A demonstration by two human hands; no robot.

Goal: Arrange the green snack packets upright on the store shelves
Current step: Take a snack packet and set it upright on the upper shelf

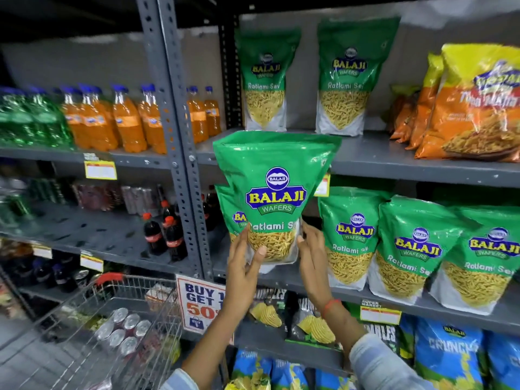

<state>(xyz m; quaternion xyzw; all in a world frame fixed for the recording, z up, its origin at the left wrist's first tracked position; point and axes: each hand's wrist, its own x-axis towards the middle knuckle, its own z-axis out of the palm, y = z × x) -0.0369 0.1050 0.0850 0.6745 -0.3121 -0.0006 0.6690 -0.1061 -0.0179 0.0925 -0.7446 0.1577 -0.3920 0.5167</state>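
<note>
Here, reading from the left: a wire shopping cart (118, 313) holding cans stands below the drinks bay, where orange soda bottles (126, 119) fill the upper shelf. My left hand (244, 260) cups the lower left edge of the held green packet (274, 192), thumb laid across its clear window, fingers behind. My right hand (312, 254) closes on the lower right edge in the same way, so that both hands grip the base and the tall top stays upright and facing outward. The packet hangs in the air in front of the middle shelf (422, 305), its top overlapping the edge of the upper shelf (394, 161); a second green packet (229, 215) shows just behind it on the left. I judge the two-handed hold suits setting it down on its flat base. To the right, three shelved green packets (408, 249) lean slightly. Above stand two upright green packets (304, 77), then orange snack bags (472, 108).
</note>
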